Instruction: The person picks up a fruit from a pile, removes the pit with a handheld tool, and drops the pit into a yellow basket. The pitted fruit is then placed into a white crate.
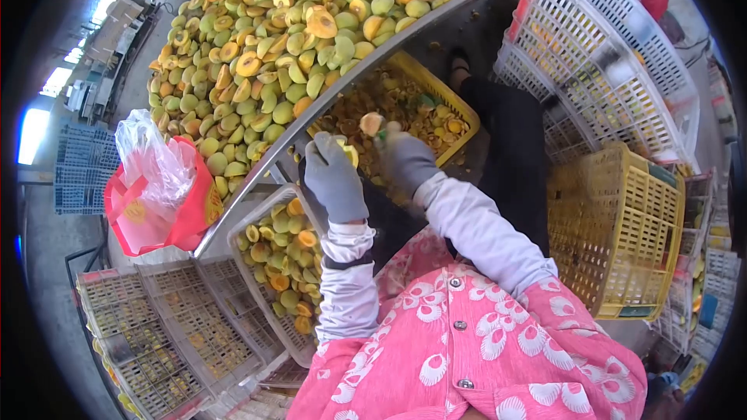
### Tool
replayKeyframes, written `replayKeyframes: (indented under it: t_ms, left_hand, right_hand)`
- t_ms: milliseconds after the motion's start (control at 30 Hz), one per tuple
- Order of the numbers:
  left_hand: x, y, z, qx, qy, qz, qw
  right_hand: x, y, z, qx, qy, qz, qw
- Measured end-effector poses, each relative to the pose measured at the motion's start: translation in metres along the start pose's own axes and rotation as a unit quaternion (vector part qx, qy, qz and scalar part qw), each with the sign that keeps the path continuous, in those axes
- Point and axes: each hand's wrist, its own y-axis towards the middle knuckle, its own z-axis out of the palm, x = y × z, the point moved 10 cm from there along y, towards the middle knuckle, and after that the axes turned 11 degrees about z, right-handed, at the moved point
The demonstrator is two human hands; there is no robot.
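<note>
My left hand (pixel 333 180), in a grey glove, is closed around a yellow-green peach half (pixel 351 155), mostly hidden by the fingers. To its right, my gloved right hand (pixel 410 160) is blurred by motion and closed on a small tool (pixel 381 134), of which only a bit of green shows. A pale brown piece, probably a peach pit (pixel 371 124), sits at the tool's tip. Below both hands, a yellow crate (pixel 454 93) holds many pits and scraps. Beside my left forearm stands a pale crate (pixel 233 243) of peach halves.
A heap of peach halves (pixel 264 54) covers the metal-edged table (pixel 420 27) ahead. A red bag (pixel 128 222) with clear plastic hangs at its left edge. White crates (pixel 615 47) and a yellow crate (pixel 622 233) stand at right, grey crates (pixel 171 327) at lower left.
</note>
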Motion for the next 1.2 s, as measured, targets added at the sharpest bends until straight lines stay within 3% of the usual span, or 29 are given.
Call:
replayKeyframes:
  t_ms: [33,67,100,133,200,267,300,367,433,500,567,700,767,800,833,867,900,933,967,1000,1033,1067,1100,1133,1167,1200]
  left_hand:
    - [-0.017,-0.004,-0.018,-0.011,0.096,0.062,0.993]
    - [-0.012,-0.005,-0.044,-0.092,0.115,0.138,0.979]
    - [-0.001,-0.003,-0.069,-0.095,0.138,0.08,0.983]
    - [0.027,0.001,-0.103,-0.1,0.244,0.041,0.964]
    - [0.054,0.006,-0.158,-0.064,0.413,0.129,0.899]
    - [0.06,0.012,-0.194,-0.107,0.491,0.146,0.852]
    - [0.05,0.021,-0.187,-0.107,0.492,0.145,0.852]
    - [0.052,0.059,-0.155,-0.057,0.283,0.088,0.953]
    - [0.028,0.099,-0.095,0.013,0.312,0.213,0.926]
    - [0.045,0.148,-0.054,0.005,0.425,0.292,0.857]
    - [0.08,0.193,-0.019,0.066,0.508,0.224,0.829]
    - [0.11,0.219,0.01,0.138,0.507,0.203,0.826]
    - [0.088,0.205,0.008,0.194,0.288,0.096,0.933]
    - [0.089,0.19,0.015,0.183,0.073,0.105,0.975]
    - [0.066,0.146,0.027,0.206,-0.083,-0.024,0.975]
    - [0.032,0.11,0.034,0.25,-0.07,0.024,0.965]
    - [0.007,0.077,0.041,0.291,-0.057,0.076,0.952]
    - [-0.021,0.047,0.046,0.318,-0.056,0.194,0.926]
    - [-0.013,0.021,0.054,0.355,-0.095,0.147,0.918]
    - [0.0,-0.004,0.055,0.324,-0.182,0.001,0.928]
    - [0.012,-0.013,0.056,0.297,-0.274,-0.089,0.91]
    - [0.023,-0.021,0.059,0.268,-0.362,-0.176,0.876]
    - [0.024,-0.024,0.059,0.266,-0.364,-0.171,0.876]
    - [0.025,-0.03,0.061,0.243,-0.445,-0.212,0.836]
    - [0.024,-0.036,0.063,0.22,-0.521,-0.25,0.786]
    - [0.02,-0.04,0.066,0.223,-0.521,-0.245,0.787]
  right_hand:
    - [-0.02,0.01,0.009,0.014,0.005,0.03,0.999]
    - [-0.039,0.022,0.014,0.026,0.01,0.053,0.998]
    - [-0.056,0.036,0.022,0.02,-0.015,0.061,0.998]
    - [-0.071,0.041,0.029,0.021,-0.041,0.073,0.996]
    - [-0.073,0.039,0.026,0.028,-0.032,0.059,0.997]
    - [-0.068,0.033,0.028,0.036,-0.029,0.052,0.998]
    - [-0.061,0.031,0.027,0.043,-0.007,0.034,0.998]
    - [-0.05,0.026,0.021,0.05,0.011,0.013,0.999]
    - [-0.041,0.017,0.02,0.083,0.035,-0.003,0.996]
    - [-0.051,0.015,0.02,0.083,0.058,0.002,0.995]
    - [-0.059,0.009,0.012,0.095,0.102,0.02,0.99]
    - [-0.072,0.005,-0.01,0.057,0.124,0.029,0.99]
    - [-0.063,0.006,-0.014,0.096,0.226,0.045,0.968]
    - [-0.058,0.011,-0.004,0.123,0.288,0.06,0.948]
    - [-0.052,0.012,0.006,0.15,0.347,0.073,0.923]
    - [-0.041,0.004,-0.001,0.154,0.342,0.078,0.924]
    - [-0.015,-0.014,-0.001,0.283,0.446,0.115,0.841]
    - [0.01,-0.033,0.004,0.401,0.534,0.146,0.73]
    - [0.015,-0.038,0.009,0.403,0.53,0.144,0.732]
    - [0.028,-0.047,0.015,0.435,0.589,0.125,0.67]
    - [0.04,-0.054,0.013,0.464,0.642,0.105,0.602]
    - [0.042,-0.055,0.008,0.465,0.639,0.1,0.605]
    - [0.043,-0.054,0.0,0.447,0.595,0.068,0.664]
    - [0.043,-0.054,-0.007,0.426,0.55,0.037,0.718]
    - [0.039,-0.048,-0.012,0.348,0.554,0.045,0.755]
    - [0.044,-0.048,-0.012,0.346,0.555,0.04,0.756]
